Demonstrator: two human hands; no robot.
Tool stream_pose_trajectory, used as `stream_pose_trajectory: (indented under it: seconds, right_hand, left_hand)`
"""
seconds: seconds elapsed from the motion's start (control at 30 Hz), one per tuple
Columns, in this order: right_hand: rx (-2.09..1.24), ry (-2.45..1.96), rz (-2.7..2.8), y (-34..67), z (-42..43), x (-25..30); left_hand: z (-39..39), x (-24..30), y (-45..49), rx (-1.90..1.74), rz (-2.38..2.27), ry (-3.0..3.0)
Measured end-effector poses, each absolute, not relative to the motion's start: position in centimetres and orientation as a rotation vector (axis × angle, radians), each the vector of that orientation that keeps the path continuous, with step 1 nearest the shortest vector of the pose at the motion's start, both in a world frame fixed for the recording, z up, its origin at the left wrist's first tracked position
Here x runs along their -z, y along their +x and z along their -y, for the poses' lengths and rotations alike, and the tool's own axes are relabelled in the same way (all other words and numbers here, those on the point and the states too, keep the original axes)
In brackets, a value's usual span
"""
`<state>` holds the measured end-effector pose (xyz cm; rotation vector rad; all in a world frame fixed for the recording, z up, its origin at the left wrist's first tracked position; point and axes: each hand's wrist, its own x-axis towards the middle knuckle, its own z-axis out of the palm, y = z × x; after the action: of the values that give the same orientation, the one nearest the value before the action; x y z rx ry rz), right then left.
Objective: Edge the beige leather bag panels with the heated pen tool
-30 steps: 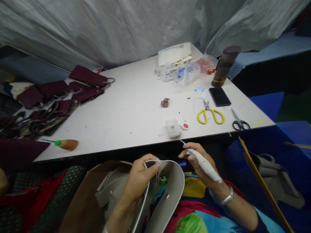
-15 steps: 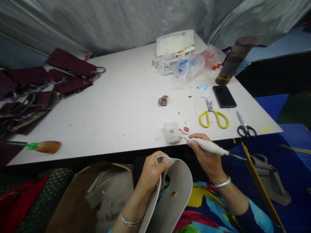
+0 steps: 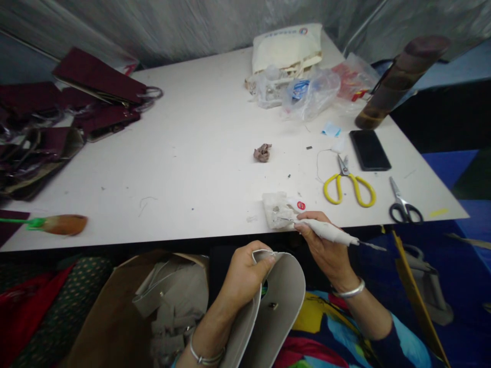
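My left hand (image 3: 241,276) pinches the top edge of a folded grey leather piece (image 3: 274,317) that rests in my lap below the table edge. My right hand (image 3: 326,250) is closed round a white pen-shaped tool (image 3: 330,232). Its thin metal tip touches a crumpled whitish pad (image 3: 276,209) at the table's near edge. A small white tag with a red dot (image 3: 299,205) lies beside the pad. Both wrists wear a silver bangle.
Yellow scissors (image 3: 349,184), black scissors (image 3: 404,207), a black phone (image 3: 369,149) and a brown bottle (image 3: 399,84) sit at the right of the white table (image 3: 192,168). Maroon bag pieces (image 3: 76,102) pile at left. An open carton (image 3: 126,312) holds more grey pieces.
My right hand has lifted the tool from my lap up to the table edge and turned it level, its tip now on the whitish pad. The left hand keeps its hold.
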<state>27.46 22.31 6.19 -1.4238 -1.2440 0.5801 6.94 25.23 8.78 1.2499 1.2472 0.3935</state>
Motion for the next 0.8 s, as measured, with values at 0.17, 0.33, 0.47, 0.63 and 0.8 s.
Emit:
stream_pose_trajectory:
  seconds: [0.17, 0.33, 0.47, 0.63, 0.8]
  right_hand:
    - [-0.522, -1.436, 1.348, 27.6, -22.6, -6.2]
    - [-0.508, -1.446, 1.392, 27.4, -22.8, -6.3]
    - [-0.519, -1.453, 1.312, 27.4, -22.6, -6.6]
    - [-0.745, -1.363, 1.151, 27.5, -21.8, -7.0]
    - [-1.168, -1.164, 1.028, 26.9, -21.0, -6.4]
  left_hand:
    - [-25.3, -8.7, 6.8, -0.387, -1.253, 1.286]
    - [-25.5, -8.6, 6.6, -0.388, -1.256, 1.288]
    - [-25.5, -8.6, 6.5, -0.391, -1.262, 1.288]
    - [-25.4, -8.8, 6.5, -0.378, -1.234, 1.286]
    - [-25.2, -9.0, 6.6, -0.353, -1.203, 1.314]
